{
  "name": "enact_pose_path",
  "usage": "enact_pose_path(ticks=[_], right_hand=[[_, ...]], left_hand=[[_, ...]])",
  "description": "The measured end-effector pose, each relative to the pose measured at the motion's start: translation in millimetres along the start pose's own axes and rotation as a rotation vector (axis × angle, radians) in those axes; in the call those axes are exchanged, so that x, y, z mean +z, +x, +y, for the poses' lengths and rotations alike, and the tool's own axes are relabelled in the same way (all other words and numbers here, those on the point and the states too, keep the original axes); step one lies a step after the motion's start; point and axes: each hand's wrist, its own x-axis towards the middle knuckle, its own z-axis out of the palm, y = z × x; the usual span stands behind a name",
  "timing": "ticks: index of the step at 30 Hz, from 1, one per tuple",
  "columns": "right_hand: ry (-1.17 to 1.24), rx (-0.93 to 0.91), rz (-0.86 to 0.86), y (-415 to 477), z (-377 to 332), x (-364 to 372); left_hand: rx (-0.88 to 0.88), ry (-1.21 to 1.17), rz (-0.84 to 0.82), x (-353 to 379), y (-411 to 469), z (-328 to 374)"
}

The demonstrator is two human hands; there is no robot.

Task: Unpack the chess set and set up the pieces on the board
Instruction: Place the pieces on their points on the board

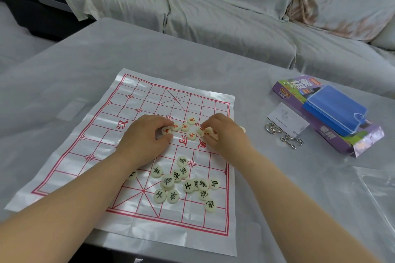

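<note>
Board (149,96) unfolded; pieces (181,183) heaped mid-board, none set up yet. My left hand (147,134) pinches a red piece (166,130); my right hand (223,133) grips another.

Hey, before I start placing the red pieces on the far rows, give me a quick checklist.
1. Board sheet spread flat on the table: ok, only creases.
2. Far rows free of pieces: ok.
3. Colours separated: ok, red-lettered pieces by the river, black-lettered pieces in the near half.
4. Left hand pinches one red-lettered piece: ok.
5. Right hand pinches a second piece: ok; its lettering, cannot tell.
6. Full count of pieces: cannot tell, hands hide some.
</note>
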Motion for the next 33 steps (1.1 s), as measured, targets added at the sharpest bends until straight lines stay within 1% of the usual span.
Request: enact_pose_path(ticks=[2, 4, 5, 6, 8, 10, 15, 18, 20, 21, 23, 26, 33], right_hand=[[0.028, 0.068, 0.047, 0, 10, -2], [0.051, 0.182, 0.138, -4, 26, -7], [0.04, 0.229, 0.157, -6, 33, -10], [0.01, 0.26, 0.145, -7, 40, -12], [-0.074, 0.28, 0.061, -10, 48, -12], [-0.138, 0.273, 0.009, -9, 49, -11], [-0.134, 0.286, 0.02, 0, 45, -11], [-0.056, 0.302, 0.097, 5, 35, -13], [-0.011, 0.251, 0.162, 10, 23, -13], [-0.011, 0.21, 0.16, 13, 17, -11], [-0.037, 0.152, 0.097, 18, 6, -7], [-0.059, 0.154, 0.012, 20, 2, -1], [0.007, 0.149, 0.062, 0, 10, -3]], left_hand=[[0.008, -0.001, -0.001, 0, 0, -1], [0.016, -0.007, -0.001, 0, 1, -1], [0.018, -0.012, -0.001, 0, 2, -1], [0.018, -0.016, 0.0, 0, 2, -2], [0.019, -0.017, 0.0, 0, 2, -2], [0.02, -0.017, -0.002, 1, 2, -2], [0.027, -0.016, -0.001, 0, 2, -2], [0.024, -0.022, -0.005, 0, 2, -3], [0.02, -0.029, -0.006, 0, 3, -4], [0.02, -0.031, -0.006, 0, 3, -4], [0.016, -0.031, -0.004, 1, 3, -4], [0.007, -0.033, -0.008, 1, 3, -4], [-0.009, -0.04, -0.002, 0, 3, -2]])
